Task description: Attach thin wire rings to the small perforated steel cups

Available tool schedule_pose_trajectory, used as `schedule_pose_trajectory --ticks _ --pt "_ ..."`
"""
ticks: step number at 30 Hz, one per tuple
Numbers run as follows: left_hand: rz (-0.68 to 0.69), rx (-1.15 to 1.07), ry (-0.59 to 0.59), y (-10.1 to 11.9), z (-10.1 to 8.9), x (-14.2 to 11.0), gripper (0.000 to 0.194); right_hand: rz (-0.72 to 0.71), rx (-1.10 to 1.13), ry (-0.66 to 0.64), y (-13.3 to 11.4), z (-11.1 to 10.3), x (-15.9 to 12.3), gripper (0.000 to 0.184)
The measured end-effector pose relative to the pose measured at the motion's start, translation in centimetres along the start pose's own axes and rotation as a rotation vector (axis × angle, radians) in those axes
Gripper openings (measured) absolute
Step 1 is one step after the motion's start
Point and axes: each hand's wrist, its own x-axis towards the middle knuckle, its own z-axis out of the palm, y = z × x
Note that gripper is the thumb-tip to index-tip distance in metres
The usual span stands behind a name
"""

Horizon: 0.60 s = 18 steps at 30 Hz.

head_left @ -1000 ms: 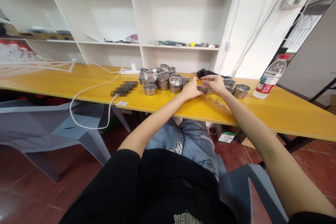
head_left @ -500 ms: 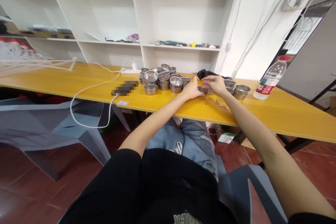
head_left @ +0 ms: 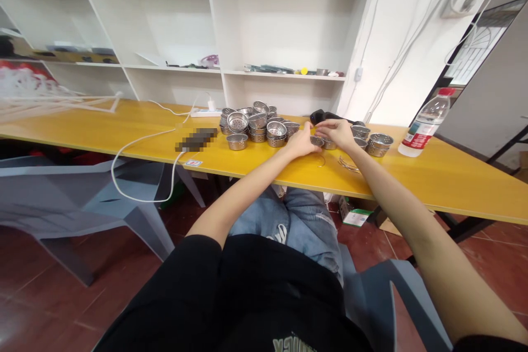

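My left hand (head_left: 302, 142) is closed on the side of a small metal cup (head_left: 317, 141) at the table's middle. Just above and to the right of that cup, my right hand (head_left: 336, 132) has thumb and fingertips pinched together; anything between them is too small to make out. A thin wire (head_left: 321, 161) curves on the table below the cup. Near my right wrist lies a coil of wire (head_left: 348, 164). Another metal cup (head_left: 329, 144) sits partly hidden under my right hand. Left of my hands is a pile of perforated metal cups (head_left: 258, 120).
More perforated cups (head_left: 379, 144) stand right of my hands, with a water bottle (head_left: 424, 122) beyond. A black object (head_left: 317, 116) lies behind my hands. A white cable (head_left: 142, 199) hangs over the front edge of the yellow table (head_left: 457, 184). White shelves (head_left: 289, 75) rise behind.
Both hands stay in nearly the same place at the cup, with only slight finger movement. Nothing else has visibly moved.
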Motion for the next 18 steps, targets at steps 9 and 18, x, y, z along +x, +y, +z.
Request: schedule_pose_trajectory --ticks 9,18 --pt "-0.001 0.013 -0.001 -0.23 0.18 0.23 0.087 -0.037 -0.049 -0.011 -0.19 0.01 0.01 0.013" --pt "-0.009 0.013 0.002 -0.20 0.19 0.29 0.085 -0.077 -0.107 -0.006 0.02 -0.06 0.18 0.014"
